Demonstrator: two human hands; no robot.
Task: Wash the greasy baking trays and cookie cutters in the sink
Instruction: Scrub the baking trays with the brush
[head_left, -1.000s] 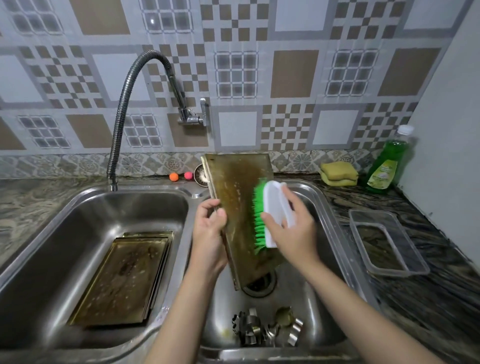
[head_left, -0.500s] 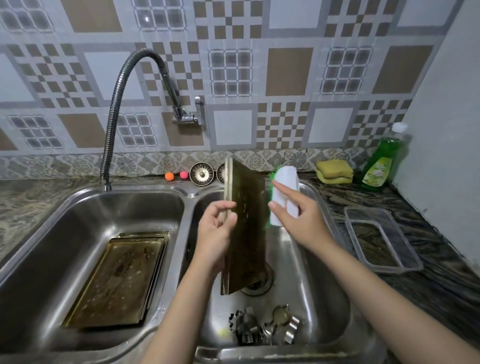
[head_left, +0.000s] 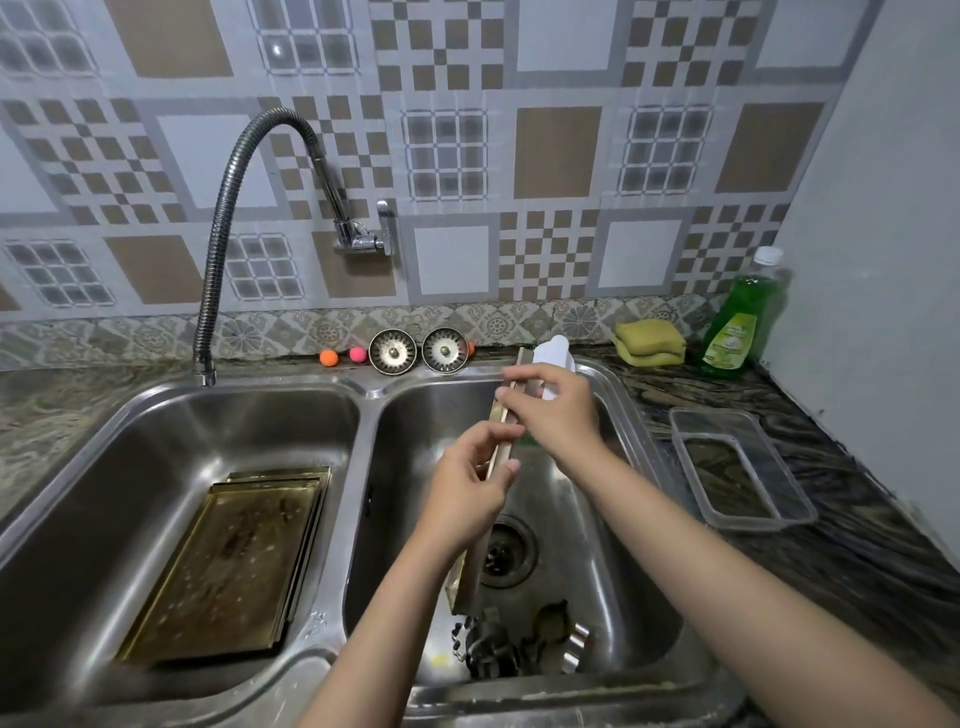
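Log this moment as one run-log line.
left hand: holds baking tray edge-on over right basin | right hand: holds scrub brush against tray | cookie cutters: in basin, unwashed

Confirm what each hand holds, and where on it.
Left hand pinches the baking tray, held edge-on, by its upper long edge. Right hand holds the scrub brush by its white back.

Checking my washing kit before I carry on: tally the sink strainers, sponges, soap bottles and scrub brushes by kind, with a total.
Sink strainers: 2
Yellow sponges: 2, stacked
Soap bottle: 1
Scrub brush: 1, in the right hand
Total: 6
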